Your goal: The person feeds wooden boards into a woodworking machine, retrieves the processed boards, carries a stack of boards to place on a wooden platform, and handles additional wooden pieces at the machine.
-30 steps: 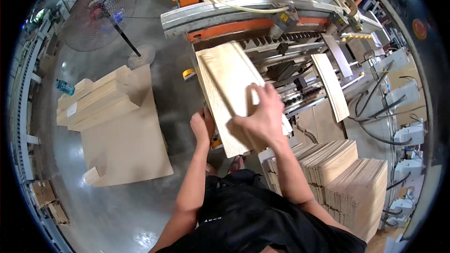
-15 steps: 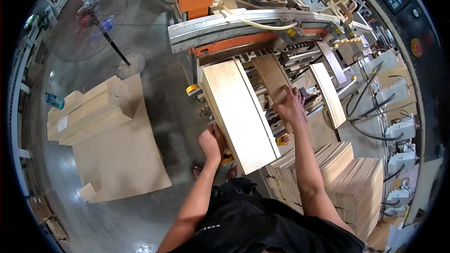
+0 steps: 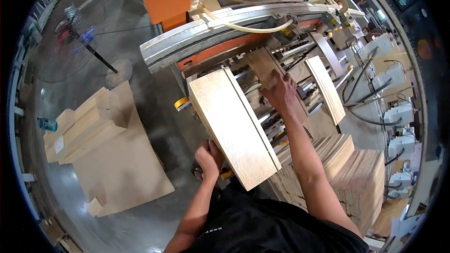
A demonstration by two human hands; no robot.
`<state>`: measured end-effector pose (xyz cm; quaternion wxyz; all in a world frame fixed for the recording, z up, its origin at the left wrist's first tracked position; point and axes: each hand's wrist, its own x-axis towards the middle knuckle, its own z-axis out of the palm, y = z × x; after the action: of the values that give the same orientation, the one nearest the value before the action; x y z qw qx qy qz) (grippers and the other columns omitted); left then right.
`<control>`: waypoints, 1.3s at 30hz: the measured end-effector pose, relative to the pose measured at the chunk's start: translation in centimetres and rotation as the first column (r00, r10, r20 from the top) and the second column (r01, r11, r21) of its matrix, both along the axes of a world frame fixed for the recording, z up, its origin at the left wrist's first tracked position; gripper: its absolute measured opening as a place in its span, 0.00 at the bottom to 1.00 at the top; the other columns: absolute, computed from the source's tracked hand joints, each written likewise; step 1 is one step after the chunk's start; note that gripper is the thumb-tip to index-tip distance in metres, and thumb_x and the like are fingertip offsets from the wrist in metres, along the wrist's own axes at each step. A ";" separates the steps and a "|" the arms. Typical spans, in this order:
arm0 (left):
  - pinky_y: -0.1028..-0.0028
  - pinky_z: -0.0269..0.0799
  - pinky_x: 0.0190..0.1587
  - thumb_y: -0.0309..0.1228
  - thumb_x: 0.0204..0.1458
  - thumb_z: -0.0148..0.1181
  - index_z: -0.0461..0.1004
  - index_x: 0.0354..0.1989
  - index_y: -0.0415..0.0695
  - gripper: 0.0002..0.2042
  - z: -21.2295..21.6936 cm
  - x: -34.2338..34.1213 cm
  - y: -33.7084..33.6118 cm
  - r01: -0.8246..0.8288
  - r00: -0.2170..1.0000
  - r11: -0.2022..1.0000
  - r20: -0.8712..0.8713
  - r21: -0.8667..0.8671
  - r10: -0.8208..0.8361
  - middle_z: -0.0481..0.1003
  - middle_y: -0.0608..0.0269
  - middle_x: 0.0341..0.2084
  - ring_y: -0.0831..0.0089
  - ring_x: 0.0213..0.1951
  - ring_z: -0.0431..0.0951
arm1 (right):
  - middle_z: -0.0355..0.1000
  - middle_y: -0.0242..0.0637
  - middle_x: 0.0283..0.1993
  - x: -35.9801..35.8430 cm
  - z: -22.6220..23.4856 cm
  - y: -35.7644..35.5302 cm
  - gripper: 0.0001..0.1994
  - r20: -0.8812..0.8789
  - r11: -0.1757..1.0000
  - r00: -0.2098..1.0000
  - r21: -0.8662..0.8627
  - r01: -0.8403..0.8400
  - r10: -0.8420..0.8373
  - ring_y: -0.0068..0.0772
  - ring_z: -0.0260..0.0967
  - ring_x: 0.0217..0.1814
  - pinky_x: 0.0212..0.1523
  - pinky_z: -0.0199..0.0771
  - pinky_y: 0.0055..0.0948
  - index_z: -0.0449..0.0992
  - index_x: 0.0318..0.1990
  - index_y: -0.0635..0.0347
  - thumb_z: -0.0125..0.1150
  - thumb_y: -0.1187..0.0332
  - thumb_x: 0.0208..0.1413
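**Feeding boards into the machine**

At frame centre, the left hand (image 3: 208, 158) grips the near edge of a stack of pale boards (image 3: 233, 124), tilted on the infeed. Up right of centre, the right hand (image 3: 280, 94) presses flat, fingers spread, on a darker board (image 3: 262, 65) entering the machine (image 3: 225, 28). The feeding step seems under way; next calls for a straight push, fingers kept off the rollers.

Open concrete floor (image 3: 154, 89) at the frame's left and centre leaves free passage between the low stacked boards (image 3: 89, 122) at left and the machine (image 3: 243, 33) across the top, while plank stacks (image 3: 356, 178) at lower right crowd the person's right side.
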<state>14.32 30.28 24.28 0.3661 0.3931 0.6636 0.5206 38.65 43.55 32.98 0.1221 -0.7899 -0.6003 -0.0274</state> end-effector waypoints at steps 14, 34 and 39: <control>0.62 0.56 0.21 0.24 0.55 0.48 0.63 0.19 0.31 0.13 -0.2 -0.2 -0.4 0.076 0.986 0.997 -0.145 -0.031 -0.080 0.65 0.40 0.15 0.56 0.15 0.64 | 0.61 0.51 0.57 -0.1 -0.3 2.1 0.38 -0.001 0.997 0.998 -0.012 0.070 -0.070 0.55 0.59 0.58 0.56 0.62 0.46 0.68 0.57 0.42 0.71 0.57 0.29; 0.56 0.64 0.26 0.30 0.53 0.53 0.73 0.20 0.32 0.14 1.9 0.2 0.2 -0.017 0.961 0.996 -0.274 0.086 0.040 0.69 0.37 0.19 0.41 0.24 0.71 | 0.52 0.56 0.67 3.4 -5.2 -2.4 0.43 0.089 0.992 0.995 0.120 0.030 -0.041 0.54 0.45 0.71 0.66 0.38 0.60 0.60 0.63 0.50 0.67 0.43 0.39; 0.55 0.64 0.26 0.30 0.53 0.53 0.72 0.19 0.29 0.16 1.7 0.1 0.3 -0.008 0.945 0.999 -0.328 0.037 0.020 0.68 0.35 0.17 0.41 0.23 0.71 | 0.49 0.56 0.68 6.7 -5.7 -10.5 0.46 -0.212 0.976 0.976 0.198 0.093 -0.050 0.54 0.40 0.73 0.68 0.36 0.52 0.58 0.65 0.51 0.67 0.41 0.39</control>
<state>14.37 30.54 25.98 0.2401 0.4760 0.7088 0.4620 45.37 33.08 27.32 0.2640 -0.7928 -0.5492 -0.0125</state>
